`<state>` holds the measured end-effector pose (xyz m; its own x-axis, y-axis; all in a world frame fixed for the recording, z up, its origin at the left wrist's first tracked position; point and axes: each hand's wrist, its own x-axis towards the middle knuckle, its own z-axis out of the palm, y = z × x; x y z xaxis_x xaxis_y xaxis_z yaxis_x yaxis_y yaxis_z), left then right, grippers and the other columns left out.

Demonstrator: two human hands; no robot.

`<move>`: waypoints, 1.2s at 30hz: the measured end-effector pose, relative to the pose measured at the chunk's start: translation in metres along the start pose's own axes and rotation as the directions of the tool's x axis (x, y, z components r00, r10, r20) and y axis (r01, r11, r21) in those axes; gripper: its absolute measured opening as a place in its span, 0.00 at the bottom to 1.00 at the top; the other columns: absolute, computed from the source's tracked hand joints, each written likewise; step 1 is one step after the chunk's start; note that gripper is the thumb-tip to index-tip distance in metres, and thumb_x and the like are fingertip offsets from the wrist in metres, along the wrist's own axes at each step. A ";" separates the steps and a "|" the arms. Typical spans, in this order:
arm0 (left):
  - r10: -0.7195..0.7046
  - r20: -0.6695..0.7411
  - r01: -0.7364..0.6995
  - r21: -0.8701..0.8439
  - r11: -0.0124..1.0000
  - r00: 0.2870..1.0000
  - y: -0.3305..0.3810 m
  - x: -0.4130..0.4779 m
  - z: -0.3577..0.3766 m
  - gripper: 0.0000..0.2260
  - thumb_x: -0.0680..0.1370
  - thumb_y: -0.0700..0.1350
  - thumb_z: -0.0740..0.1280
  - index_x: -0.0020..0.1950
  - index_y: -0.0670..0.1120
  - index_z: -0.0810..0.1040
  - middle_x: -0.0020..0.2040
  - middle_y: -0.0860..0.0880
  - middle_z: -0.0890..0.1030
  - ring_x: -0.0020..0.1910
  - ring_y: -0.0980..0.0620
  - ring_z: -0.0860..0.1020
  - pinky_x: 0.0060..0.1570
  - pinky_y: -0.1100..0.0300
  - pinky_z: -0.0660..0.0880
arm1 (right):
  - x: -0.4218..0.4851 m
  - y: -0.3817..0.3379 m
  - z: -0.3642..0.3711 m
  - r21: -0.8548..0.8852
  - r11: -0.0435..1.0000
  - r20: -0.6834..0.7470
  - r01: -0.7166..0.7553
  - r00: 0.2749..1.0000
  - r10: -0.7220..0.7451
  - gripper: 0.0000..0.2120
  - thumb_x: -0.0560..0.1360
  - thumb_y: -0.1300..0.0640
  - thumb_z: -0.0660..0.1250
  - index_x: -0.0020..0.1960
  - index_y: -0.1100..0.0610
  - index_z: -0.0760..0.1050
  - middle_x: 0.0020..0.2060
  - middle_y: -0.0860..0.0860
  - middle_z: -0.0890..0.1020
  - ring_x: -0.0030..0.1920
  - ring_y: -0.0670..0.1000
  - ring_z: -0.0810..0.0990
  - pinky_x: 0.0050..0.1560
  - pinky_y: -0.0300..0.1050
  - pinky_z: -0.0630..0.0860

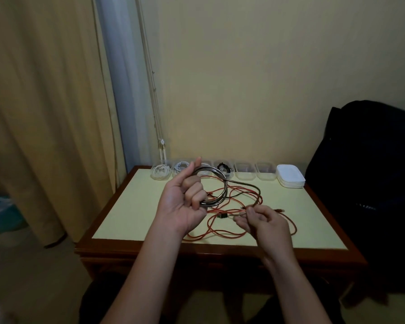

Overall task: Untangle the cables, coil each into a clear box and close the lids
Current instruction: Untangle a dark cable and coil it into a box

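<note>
Now, nearest the camera: two bare forearms reach up from the bottom of the frame over the near edge of a wooden table with a pale top.

Left hand, centre frame, palm toward the camera, fingers curled round the lower arc of a grey cable wound into a few loops. Thumb up against the upper left of the coil. My guess is that the fist keeps the finished turns from springing apart.

The coil is lifted off the table, nearly upright, its open face toward the camera. Its loose tail leaves the right side, arcs right, then drops toward the right hand.

Right hand sits lower and right of centre, fingertips closed in a pinch on a thin strand. It looks like the grey tail near its end, though red strands cross right there, so I am not certain. It is probably feeding slack for the next turn.

Beneath both hands, a red cable sprawls loose across the tabletop, uncoiled, with a small black connector lying among it.

Farther back, a row of clear boxes runs left to right along the far edge, all lidless. Those on the left hold coiled cables, one is partly hidden by the coil, and the two on the right look empty. A stack of white lids ends the row on the right.
</note>
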<state>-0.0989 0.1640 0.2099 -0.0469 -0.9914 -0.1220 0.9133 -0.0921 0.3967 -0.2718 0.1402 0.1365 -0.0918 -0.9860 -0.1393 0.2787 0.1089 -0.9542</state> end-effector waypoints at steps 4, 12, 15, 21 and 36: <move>-0.021 -0.002 0.021 -0.006 1.000 1.000 -0.004 0.004 -0.001 0.09 0.78 0.44 0.65 0.49 0.42 0.84 0.23 0.54 0.58 0.23 0.58 0.48 0.18 0.64 0.48 | -0.018 -0.011 0.020 0.421 0.901 0.104 -0.100 0.993 0.062 0.06 0.80 0.69 0.65 0.54 0.71 0.76 0.43 0.63 0.86 0.48 0.59 0.87 0.44 0.40 0.83; -0.071 -0.038 0.071 0.011 0.997 0.997 -0.017 0.009 -0.005 0.08 0.76 0.43 0.65 0.51 0.43 0.82 0.20 0.53 0.57 0.14 0.56 0.55 0.24 0.67 0.60 | -0.037 -0.019 0.036 0.348 0.923 0.317 -0.163 0.947 0.048 0.08 0.78 0.71 0.64 0.53 0.61 0.78 0.44 0.55 0.84 0.41 0.48 0.83 0.39 0.42 0.78; -0.029 -0.087 0.032 0.039 0.999 0.996 -0.019 0.009 -0.003 0.07 0.79 0.43 0.65 0.52 0.43 0.81 0.21 0.53 0.56 0.14 0.56 0.54 0.18 0.69 0.59 | -0.042 -0.019 0.038 0.280 0.939 0.445 -0.199 0.894 0.056 0.11 0.79 0.67 0.61 0.54 0.58 0.80 0.42 0.53 0.81 0.34 0.46 0.74 0.38 0.44 0.67; 0.090 -0.136 -0.068 0.161 0.985 0.987 -0.016 0.011 -0.004 0.06 0.81 0.46 0.65 0.52 0.45 0.80 0.21 0.53 0.56 0.16 0.57 0.53 0.20 0.65 0.50 | -0.052 -0.027 0.041 0.423 0.847 0.535 -0.323 0.843 0.055 0.11 0.78 0.57 0.60 0.50 0.60 0.79 0.43 0.54 0.81 0.36 0.51 0.76 0.40 0.49 0.70; -0.113 -0.022 0.108 0.519 0.848 0.993 -0.018 0.012 -0.020 0.16 0.82 0.39 0.56 0.60 0.36 0.81 0.30 0.50 0.65 0.23 0.56 0.64 0.26 0.63 0.66 | -0.026 -0.036 0.012 0.104 0.929 0.517 -0.356 0.817 0.255 0.11 0.81 0.72 0.59 0.50 0.56 0.65 0.30 0.50 0.67 0.25 0.45 0.62 0.23 0.36 0.60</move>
<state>-0.1078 0.1552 0.1832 -0.1413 -0.9724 -0.1858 0.5589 -0.2332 0.7957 -0.2678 0.1599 0.1780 0.4908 -0.8430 -0.2202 0.3908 0.4389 -0.8091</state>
